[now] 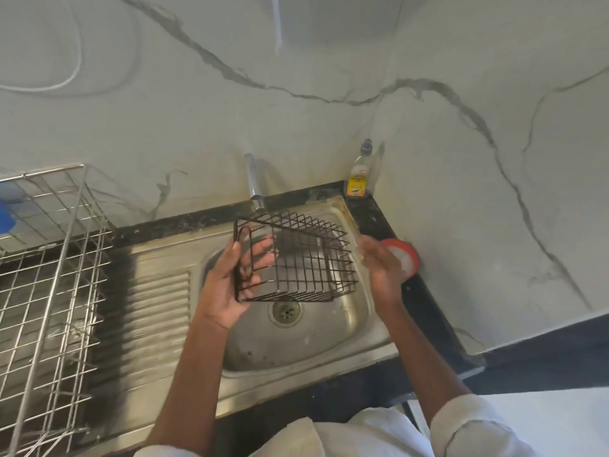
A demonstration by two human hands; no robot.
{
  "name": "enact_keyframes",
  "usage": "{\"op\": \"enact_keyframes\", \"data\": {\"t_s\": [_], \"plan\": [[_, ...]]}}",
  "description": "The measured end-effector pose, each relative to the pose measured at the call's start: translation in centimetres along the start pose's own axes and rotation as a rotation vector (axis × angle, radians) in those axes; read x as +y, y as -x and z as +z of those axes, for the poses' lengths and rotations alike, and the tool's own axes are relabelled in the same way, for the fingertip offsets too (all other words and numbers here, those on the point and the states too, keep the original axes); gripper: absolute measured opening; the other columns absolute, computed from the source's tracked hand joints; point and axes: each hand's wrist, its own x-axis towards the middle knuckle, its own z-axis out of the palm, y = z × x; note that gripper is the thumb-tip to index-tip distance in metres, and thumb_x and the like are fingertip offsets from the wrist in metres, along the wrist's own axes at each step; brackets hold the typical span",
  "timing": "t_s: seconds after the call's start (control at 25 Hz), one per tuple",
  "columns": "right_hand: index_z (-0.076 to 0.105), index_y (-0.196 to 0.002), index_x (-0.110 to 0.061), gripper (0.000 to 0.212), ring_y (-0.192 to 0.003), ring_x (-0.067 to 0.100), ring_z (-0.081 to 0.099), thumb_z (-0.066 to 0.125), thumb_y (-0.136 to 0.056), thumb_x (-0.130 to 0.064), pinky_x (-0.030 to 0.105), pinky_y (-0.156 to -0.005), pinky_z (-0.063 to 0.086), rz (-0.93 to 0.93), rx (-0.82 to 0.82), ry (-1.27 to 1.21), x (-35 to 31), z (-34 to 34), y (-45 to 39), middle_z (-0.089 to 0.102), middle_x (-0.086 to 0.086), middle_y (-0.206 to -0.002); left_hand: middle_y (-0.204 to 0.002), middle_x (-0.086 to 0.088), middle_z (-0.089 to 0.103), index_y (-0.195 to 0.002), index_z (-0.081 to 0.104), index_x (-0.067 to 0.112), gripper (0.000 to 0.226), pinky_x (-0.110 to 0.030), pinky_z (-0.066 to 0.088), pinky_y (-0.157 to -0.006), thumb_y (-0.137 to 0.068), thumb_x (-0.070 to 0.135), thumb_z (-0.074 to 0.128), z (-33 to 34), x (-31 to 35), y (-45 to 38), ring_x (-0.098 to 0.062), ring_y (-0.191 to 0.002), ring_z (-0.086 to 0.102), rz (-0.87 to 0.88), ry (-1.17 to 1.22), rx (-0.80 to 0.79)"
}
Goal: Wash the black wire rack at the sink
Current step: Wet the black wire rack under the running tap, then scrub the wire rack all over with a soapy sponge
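White rolled sleeves (468,430) are framing the bottom of the head view, with both bare forearms reaching up over the steel sink (359,328). At the left hand (230,282), fingers are curling round the left end of the black wire rack (296,258), gripping it and keeping it tilted above the basin, over the drain (286,312) and just below the tap (254,183). Beside the rack's right end, the right hand (380,268) is hovering, fingers loose and grasping nothing; blur is hiding whether it is touching the wire. Behind that hand a red-rimmed round tub (407,258) is sitting on the dark counter (425,305). Near the wall corner a dish soap bottle (359,173) is standing upright. Left of the ribbed drainboard (155,311) a silver wire dish basket (49,258) is sitting.
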Motion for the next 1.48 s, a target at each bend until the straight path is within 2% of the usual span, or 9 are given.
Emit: {"op": "enact_keyframes", "data": {"t_s": [0.08, 0.12, 0.2, 0.28, 0.36, 0.48, 0.92, 1.32, 1.48], "plan": [[0.076, -0.112, -0.011, 0.028, -0.09, -0.004, 0.065, 0.055, -0.093, -0.009, 0.01, -0.084, 0.044, -0.122, 0.262, 0.331, -0.5, -2.3, -1.9, 0.075, 0.002, -0.106, -0.13, -0.021, 0.074, -0.15, 0.052, 0.019, 0.037, -0.021, 0.059, -0.053, -0.116, 0.025, 0.038, 2.5, -0.1, -0.9, -0.028, -0.1, 0.081, 0.053, -0.12, -0.084], [0.076, -0.113, -0.012, 0.03, -0.094, 0.006, 0.067, 0.052, -0.094, -0.01, 0.016, -0.086, 0.046, -0.123, 0.29, 0.558, -0.4, -3.4, -3.3, 0.075, 0.006, -0.109, -0.132, -0.023, 0.073, -0.153, 0.048, 0.019, 0.039, -0.024, 0.061, -0.055, -0.115, 0.025, 0.039, 3.7, -0.6, -1.3, -0.033, -0.104, 0.079, 0.064, -0.19, -0.12], [0.069, -0.126, -0.01, 0.033, -0.114, 0.028, 0.065, 0.053, -0.097, -0.018, 0.032, -0.097, 0.046, -0.021, 0.106, 0.997, 1.7, -5.2, -6.3, 0.069, 0.013, -0.126, -0.126, -0.02, 0.075, -0.153, 0.048, 0.019, 0.04, -0.031, 0.064, -0.06, -0.113, 0.023, 0.043, 6.2, -2.0, -1.5, -0.041, -0.11, 0.076, 0.044, -0.256, -0.162], [0.058, -0.139, -0.011, 0.048, -0.13, 0.031, 0.055, 0.061, -0.097, -0.034, 0.035, -0.106, 0.042, 0.075, -0.129, 1.223, 3.5, -6.0, -8.2, 0.057, 0.013, -0.142, -0.126, -0.021, 0.075, -0.15, 0.05, 0.018, 0.039, -0.036, 0.064, -0.063, -0.112, 0.021, 0.046, 7.7, -3.4, -1.6, -0.049, -0.116, 0.07, 0.019, -0.255, -0.158], [0.056, -0.143, -0.018, 0.06, -0.138, 0.027, 0.047, 0.067, -0.091, -0.045, 0.036, -0.112, 0.038, 0.098, -0.222, 1.245, 4.6, -6.1, -9.4, 0.051, 0.007, -0.149, -0.134, -0.023, 0.072, -0.149, 0.052, 0.02, 0.038, -0.037, 0.064, -0.066, -0.112, 0.021, 0.047, 8.4, -4.3, -1.8, -0.049, -0.118, 0.07, -0.001, -0.245, -0.134], [0.067, -0.13, -0.024, 0.047, -0.124, 0.025, 0.058, 0.068, -0.087, -0.044, 0.034, -0.1, 0.047, 0.052, -0.236, 1.302, 4.2, -5.8, -10.6, 0.062, 0.003, -0.134, -0.136, -0.023, 0.071, -0.146, 0.056, 0.022, 0.036, -0.035, 0.063, -0.067, -0.111, 0.021, 0.049, 8.7, -5.1, -1.5, -0.04, -0.108, 0.076, -0.029, -0.196, -0.104], [0.065, -0.131, -0.014, 0.049, -0.121, 0.028, 0.062, 0.07, -0.089, -0.039, 0.035, -0.1, 0.049, 0.013, -0.319, 1.302, 3.6, -5.5, -11.8, 0.064, 0.008, -0.133, -0.131, -0.019, 0.074, -0.148, 0.054, 0.02, 0.036, -0.035, 0.061, -0.07, -0.113, 0.02, 0.044, 8.8, -7.0, -0.7, -0.033, -0.102, 0.079, -0.035, -0.175, -0.008], [0.057, -0.139, -0.013, 0.05, -0.13, 0.026, 0.056, 0.066, -0.095, -0.034, 0.035, -0.108, 0.042, 0.029, -0.24, 1.268, 3.5, -4.9, -10.2, 0.059, 0.008, -0.14, -0.136, -0.024, 0.07, -0.152, 0.049, 0.013, 0.041, -0.034, 0.064, -0.066, -0.111, 0.02, 0.048, 6.8, -6.2, -3.9, -0.043, -0.113, 0.074, -0.085, -0.094, -0.052], [0.064, -0.13, -0.008, 0.038, -0.122, 0.03, 0.06, 0.068, -0.092, -0.013, 0.034, -0.099, 0.047, 0.006, -0.168, 1.187, 0.9, -5.6, -10.8, 0.062, 0.011, -0.131, -0.135, -0.026, 0.07, -0.149, 0.053, 0.013, 0.041, -0.034, 0.064, -0.065, -0.108, 0.019, 0.052, 6.1, -6.2, -4.5, -0.039, -0.104, 0.078, -0.105, -0.068, -0.076]]}}
